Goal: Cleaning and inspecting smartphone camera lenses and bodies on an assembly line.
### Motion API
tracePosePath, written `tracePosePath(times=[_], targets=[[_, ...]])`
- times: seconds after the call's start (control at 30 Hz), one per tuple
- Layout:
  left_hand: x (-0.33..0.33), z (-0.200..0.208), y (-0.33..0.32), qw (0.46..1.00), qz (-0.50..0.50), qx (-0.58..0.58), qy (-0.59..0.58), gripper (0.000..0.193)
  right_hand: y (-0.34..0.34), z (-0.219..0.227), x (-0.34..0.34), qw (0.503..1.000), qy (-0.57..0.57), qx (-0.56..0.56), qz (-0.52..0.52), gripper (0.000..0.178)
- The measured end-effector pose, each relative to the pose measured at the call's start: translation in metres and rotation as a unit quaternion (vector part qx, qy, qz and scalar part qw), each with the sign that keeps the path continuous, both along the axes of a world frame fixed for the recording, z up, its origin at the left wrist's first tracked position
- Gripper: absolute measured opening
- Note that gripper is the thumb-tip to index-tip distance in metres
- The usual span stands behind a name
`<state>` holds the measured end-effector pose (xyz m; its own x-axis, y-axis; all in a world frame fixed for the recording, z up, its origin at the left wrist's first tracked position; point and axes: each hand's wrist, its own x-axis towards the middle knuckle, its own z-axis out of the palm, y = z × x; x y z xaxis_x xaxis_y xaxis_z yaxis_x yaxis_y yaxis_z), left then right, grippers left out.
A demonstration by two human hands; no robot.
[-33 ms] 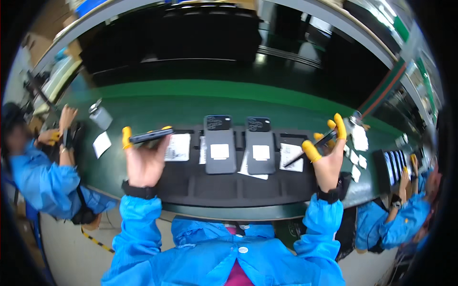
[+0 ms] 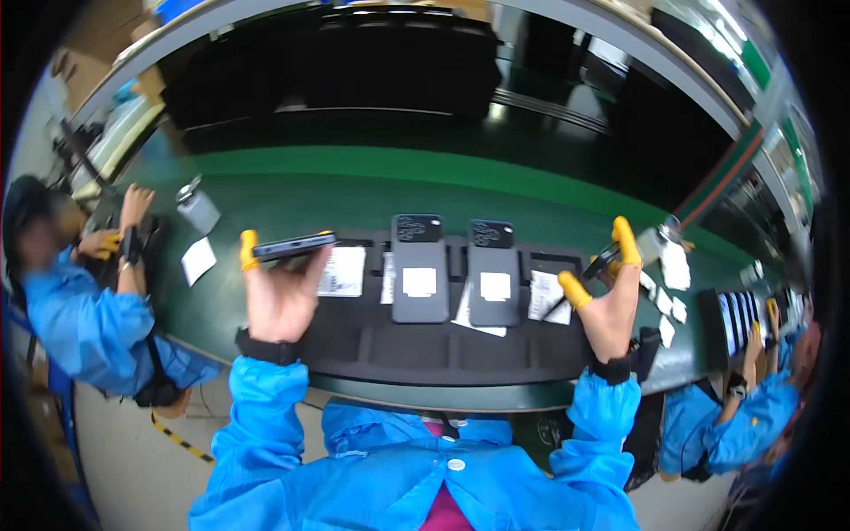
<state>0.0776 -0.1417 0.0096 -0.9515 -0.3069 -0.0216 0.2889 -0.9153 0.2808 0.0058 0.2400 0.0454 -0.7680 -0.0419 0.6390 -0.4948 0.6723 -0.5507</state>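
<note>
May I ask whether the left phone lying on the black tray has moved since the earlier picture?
No: the left phone keeps its place against the black tray; both merely appear slightly farther right because the view shifted.

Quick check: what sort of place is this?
Probably an electronics workshop: dark grey rectangular phones with white labels lie on a black compartmented tray, and people in blue jackets are along a long green bench.

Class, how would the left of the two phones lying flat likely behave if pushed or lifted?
The phone is probably stiff, being a slab with straight edges. Lying flat, it seems unlikely to roll. Its smooth-looking back may be slippery outside the white label.
</note>
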Motion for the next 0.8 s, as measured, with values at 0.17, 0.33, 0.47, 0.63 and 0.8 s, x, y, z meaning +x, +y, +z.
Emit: tracePosePath(times=[0.17,0.33,0.47,0.63,0.8], targets=[[0.002,0.002,0.0,0.996,-0.034,0.074,-0.029,0.068,-0.012,0.007,0.011,0.959,-0.146,0.217,-0.108,0.095],[0.003,0.0,-0.004,0.994,-0.054,0.094,-0.033,0.073,-0.007,0.004,0.001,0.915,-0.268,0.261,-0.154,0.093],[-0.001,0.003,-0.005,0.994,-0.049,0.084,-0.048,0.074,0.005,-0.012,-0.011,0.914,-0.226,0.317,-0.113,0.088],[-0.003,0.016,0.003,0.986,0.055,-0.15,-0.041,0.053,0.011,-0.029,-0.024,0.905,-0.225,0.348,-0.098,0.082],[-0.01,0.033,0.014,0.661,0.235,-0.7,-0.133,0.074,0.005,-0.027,-0.023,0.904,-0.24,0.339,-0.102,0.074]])
